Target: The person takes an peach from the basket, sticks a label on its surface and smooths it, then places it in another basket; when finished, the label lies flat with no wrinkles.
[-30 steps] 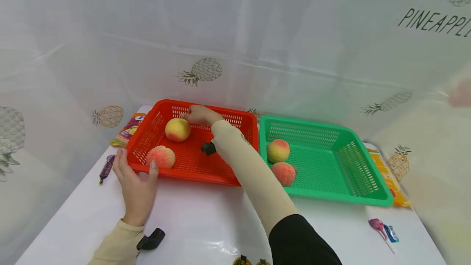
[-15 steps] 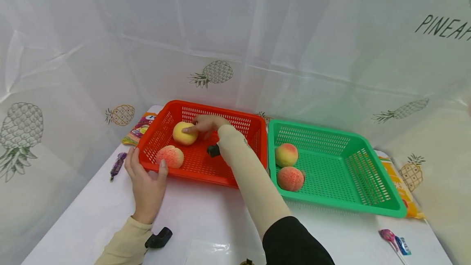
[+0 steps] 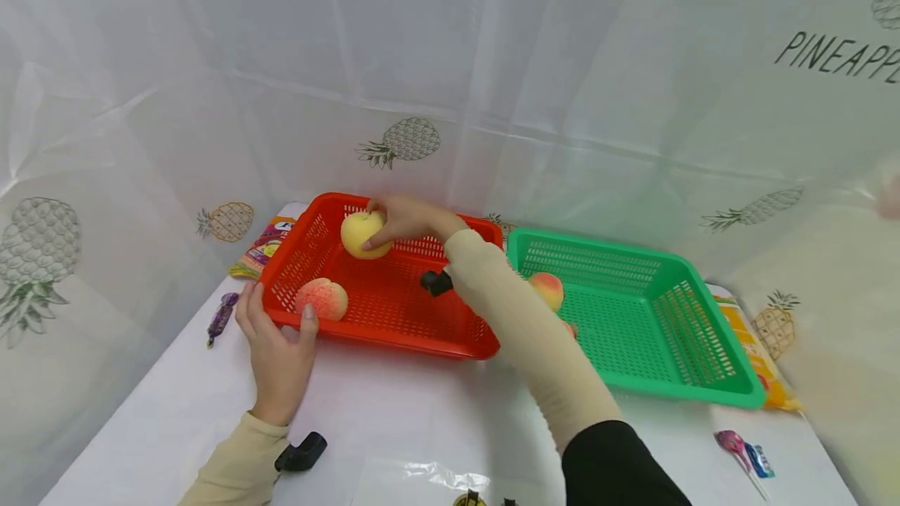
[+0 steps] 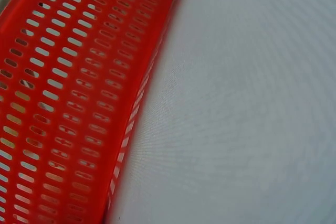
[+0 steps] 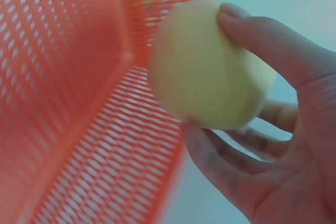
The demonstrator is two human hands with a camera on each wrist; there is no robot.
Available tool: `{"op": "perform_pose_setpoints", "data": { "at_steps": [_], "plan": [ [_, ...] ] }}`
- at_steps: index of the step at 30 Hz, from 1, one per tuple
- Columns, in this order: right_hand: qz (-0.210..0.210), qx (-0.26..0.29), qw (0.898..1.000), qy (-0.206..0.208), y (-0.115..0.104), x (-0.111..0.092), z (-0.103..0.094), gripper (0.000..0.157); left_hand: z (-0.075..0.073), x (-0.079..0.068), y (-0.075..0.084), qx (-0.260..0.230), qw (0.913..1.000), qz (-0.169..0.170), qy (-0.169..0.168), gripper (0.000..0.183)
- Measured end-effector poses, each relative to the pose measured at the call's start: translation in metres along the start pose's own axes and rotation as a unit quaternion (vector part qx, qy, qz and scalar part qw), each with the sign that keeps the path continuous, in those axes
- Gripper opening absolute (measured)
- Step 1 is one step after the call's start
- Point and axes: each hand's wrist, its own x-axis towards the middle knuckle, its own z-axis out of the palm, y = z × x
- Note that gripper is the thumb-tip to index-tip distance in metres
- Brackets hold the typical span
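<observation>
My right hand (image 3: 411, 219) pinches a yellow peach (image 3: 357, 236) between thumb and fingers, over the back left of the red basket (image 3: 411, 343). In the right wrist view, the thumb lies over the top of the peach (image 5: 197, 69) and the fingertips are under it, with the basket's slotted wall (image 5: 110, 145) beside it. My left hand (image 3: 281, 365) holds the red basket's front left corner, thumb at the front rim and fingers along the left side. A pinkish peach (image 3: 322, 299) lies inside near that thumb. The left wrist view has only the basket's outer wall (image 4: 68, 98) and the tabletop.
A green basket (image 3: 703, 393) stands to the right; one peach (image 3: 548, 286) shows in it, and my right sleeve hides most of another. Snack bags (image 3: 262, 250) (image 3: 762, 365) lie behind both outer ends. A purple-wrapped candy (image 3: 221, 320) and a lollipop (image 3: 734, 447) are on the table.
My right hand has reached the yellow peach, taken hold of it and raised it toward the red basket's back wall. My left hand stays at the corner. The head view has shifted slightly.
</observation>
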Motion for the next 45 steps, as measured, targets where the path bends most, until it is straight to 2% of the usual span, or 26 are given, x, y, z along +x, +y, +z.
{"op": "perform_pose_setpoints", "data": {
  "at_steps": [3, 5, 9, 12, 16, 19, 22, 27, 32, 36, 40, 45],
  "plan": [
    [-0.032, -0.026, 0.997, 0.061, -0.006, -0.043, -0.019, 0.075, 0.000, 0.001, -0.001, -0.007, 1.0000, 0.005, 0.000, 0.076],
    [-0.053, -0.033, 0.993, 0.103, -0.010, -0.075, -0.027, 0.074, 0.000, 0.002, -0.001, -0.011, 0.9999, 0.008, -0.001, 0.076],
    [-0.091, -0.031, 0.980, 0.173, -0.013, -0.142, -0.032, 0.069, -0.002, 0.004, -0.001, -0.012, 0.9999, 0.006, -0.001, 0.076],
    [-0.106, -0.014, 0.972, 0.207, -0.021, -0.191, -0.026, 0.066, -0.001, 0.003, -0.001, -0.013, 0.9999, 0.000, -0.002, 0.075],
    [-0.118, -0.018, 0.966, 0.230, -0.021, -0.241, -0.003, 0.069, 0.002, 0.001, -0.002, -0.022, 0.9997, -0.007, -0.008, 0.075],
    [-0.130, -0.033, 0.965, 0.225, -0.013, -0.266, 0.020, 0.075, 0.002, 0.001, -0.002, -0.023, 0.9996, -0.010, -0.010, 0.075],
    [-0.123, -0.034, 0.972, 0.199, -0.013, -0.287, 0.038, 0.076, 0.002, 0.000, -0.001, -0.021, 0.9997, -0.009, -0.009, 0.073],
    [-0.095, -0.060, 0.983, 0.148, -0.011, -0.302, 0.061, 0.068, 0.003, 0.000, 0.001, -0.014, 0.9999, -0.001, -0.001, 0.070],
    [-0.086, -0.106, 0.985, 0.106, -0.001, -0.293, 0.084, 0.059, 0.002, 0.000, 0.002, -0.010, 0.9999, -0.007, 0.000, 0.068],
    [-0.092, -0.149, 0.981, 0.083, 0.005, -0.277, 0.104, 0.055, 0.002, 0.001, 0.003, -0.012, 0.9998, -0.013, -0.006, 0.067],
    [-0.094, -0.204, 0.972, 0.074, 0.008, -0.260, 0.119, 0.061, 0.003, 0.003, 0.004, -0.008, 0.9998, -0.018, -0.007, 0.067],
    [-0.080, -0.214, 0.970, 0.079, 0.008, -0.249, 0.128, 0.069, 0.002, 0.002, 0.002, 0.011, 0.9997, -0.019, -0.006, 0.066]
  ]
}}
